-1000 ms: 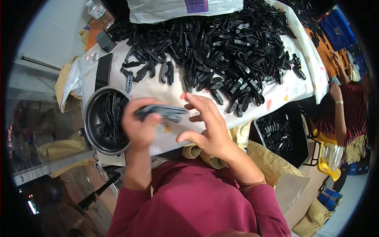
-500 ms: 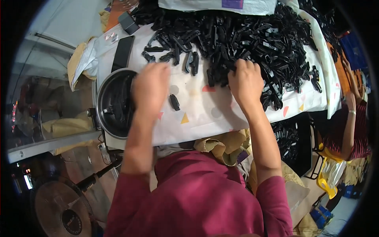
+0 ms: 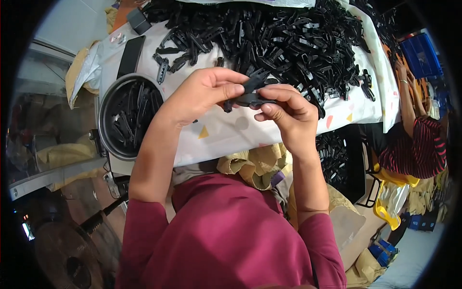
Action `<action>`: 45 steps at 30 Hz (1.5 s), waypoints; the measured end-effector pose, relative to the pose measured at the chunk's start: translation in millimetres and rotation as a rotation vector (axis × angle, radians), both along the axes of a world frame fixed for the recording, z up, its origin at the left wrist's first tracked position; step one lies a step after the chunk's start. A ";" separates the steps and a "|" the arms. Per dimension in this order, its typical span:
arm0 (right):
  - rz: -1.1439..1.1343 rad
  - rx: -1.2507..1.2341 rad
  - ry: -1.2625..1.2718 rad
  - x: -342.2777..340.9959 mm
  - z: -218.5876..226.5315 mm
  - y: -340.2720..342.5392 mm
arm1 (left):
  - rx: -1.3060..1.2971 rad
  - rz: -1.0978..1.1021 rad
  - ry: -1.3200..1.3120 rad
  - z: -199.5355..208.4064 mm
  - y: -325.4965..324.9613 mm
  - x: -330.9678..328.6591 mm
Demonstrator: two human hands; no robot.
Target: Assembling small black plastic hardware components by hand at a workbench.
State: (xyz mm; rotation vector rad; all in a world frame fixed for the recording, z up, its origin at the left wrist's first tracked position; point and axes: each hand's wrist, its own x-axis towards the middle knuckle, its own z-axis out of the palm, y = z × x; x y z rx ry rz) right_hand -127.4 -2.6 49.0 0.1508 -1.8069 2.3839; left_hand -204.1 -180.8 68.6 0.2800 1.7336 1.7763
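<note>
My left hand [image 3: 204, 91] pinches a slim black plastic part [image 3: 256, 79] between thumb and fingers above the near middle of the table. Close beside it, my right hand [image 3: 291, 111] grips another elongated black plastic part [image 3: 254, 99] by its right end. The two parts overlap in view, and whether they are joined I cannot tell. Beyond both hands spreads a large heap of similar black parts [image 3: 288, 43]. A round metal bowl [image 3: 102, 118] with several such parts inside stands left of my left forearm.
A dark phone [image 3: 130, 57] and a grey box [image 3: 138, 21] lie at the far left of the patterned tablecloth [image 3: 231, 132]. Below right is a black crate [image 3: 353, 166] of parts. A fan [image 3: 67, 260] stands lower left. At the right, another person's arm [image 3: 406, 94] reaches to a table.
My left hand has come right from the bowl's side, and my right hand has drawn back from the heap. They now meet in the middle, each with a black part. The view has shifted slightly.
</note>
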 end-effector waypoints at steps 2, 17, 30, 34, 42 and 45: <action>0.004 0.148 0.061 4.3 -2.0 2.5 | 0.009 -0.095 0.109 1.7 3.8 6.2; -0.043 0.885 0.214 26.8 -25.9 -10.3 | -0.349 -0.208 0.816 -42.0 -22.3 47.2; -0.237 1.575 0.027 -52.1 -44.8 23.6 | -1.027 0.317 0.689 -85.9 8.9 -40.3; -0.304 1.474 0.208 -47.6 -50.3 25.9 | -0.815 0.384 0.598 -81.6 2.4 -29.7; 0.056 -0.481 -0.413 -26.2 -29.8 8.5 | 0.294 0.511 -0.116 -52.6 13.3 -1.0; 0.010 -0.336 -0.335 -12.4 -14.5 0.2 | 0.317 0.450 -0.049 -47.3 24.2 11.0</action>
